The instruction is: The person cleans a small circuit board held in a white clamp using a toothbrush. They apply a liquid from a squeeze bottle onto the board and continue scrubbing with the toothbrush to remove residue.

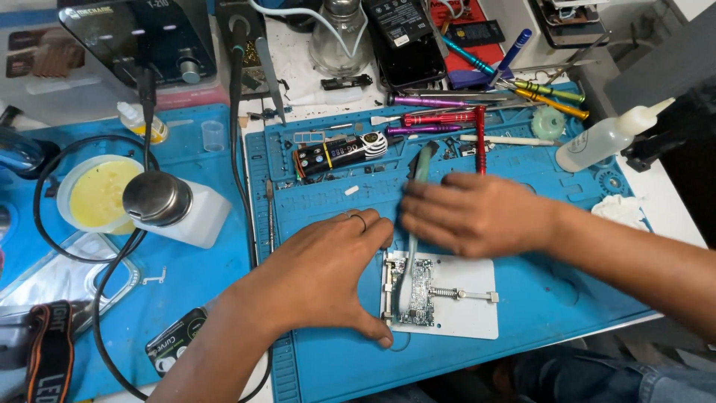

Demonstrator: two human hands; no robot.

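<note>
The left hand (324, 280) lies flat on the blue work mat (537, 298) that covers the bench, its grip open around nothing, fingers spread with a ring on one of them; its thumb touches the lower left corner of the white holder plate (466, 317), and its fingers rest just beside the plate's upper left edge; clamped on that plate sits a small green circuit board (419, 292), with a spring clamp (456, 294) pressing against its right side; the right hand (477, 213) hovers just above the plate, blurred, its grip closed on a pale brush (412, 246) whose handle runs up past the fingers and whose lower end rests on the board; behind the hands, on the far part of the mat, lie a black module with coloured wires (339, 153), a row of red, purple, green and yellow screwdrivers (462, 112) and a white squeeze bottle (608, 138) lying tilted at the right edge; to the left, on a second blue mat, stand a dispenser bottle with a metal top (168, 203) and a shallow dish of yellow paste (101, 192), well apart from the board; a black cable (104, 298) loops around both of them.
</note>
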